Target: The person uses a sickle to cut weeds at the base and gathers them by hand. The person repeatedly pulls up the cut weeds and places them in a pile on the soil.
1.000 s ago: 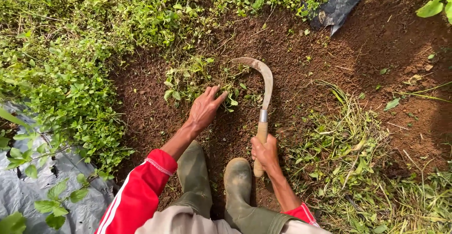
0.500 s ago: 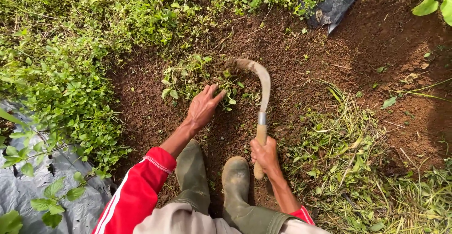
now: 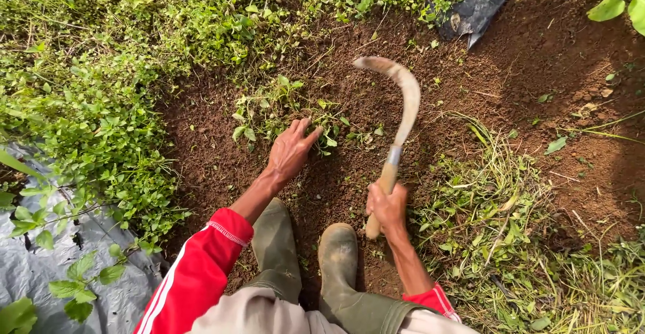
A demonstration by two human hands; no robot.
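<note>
Sickle now raised, tip pointing up-left

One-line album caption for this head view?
Right hand grips a sickle over soil; left hand presses on weeds.

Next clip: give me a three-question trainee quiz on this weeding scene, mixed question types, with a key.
1. True or false: the right hand grips the sickle by its wooden handle.
2. The left hand rests on: A) grey plastic sheet B) the weed clump on bare soil C) a boot
3. Fill in: the cut weed pile lies to the person's ____ side.

Key: 1 true; 2 B; 3 right.
</note>
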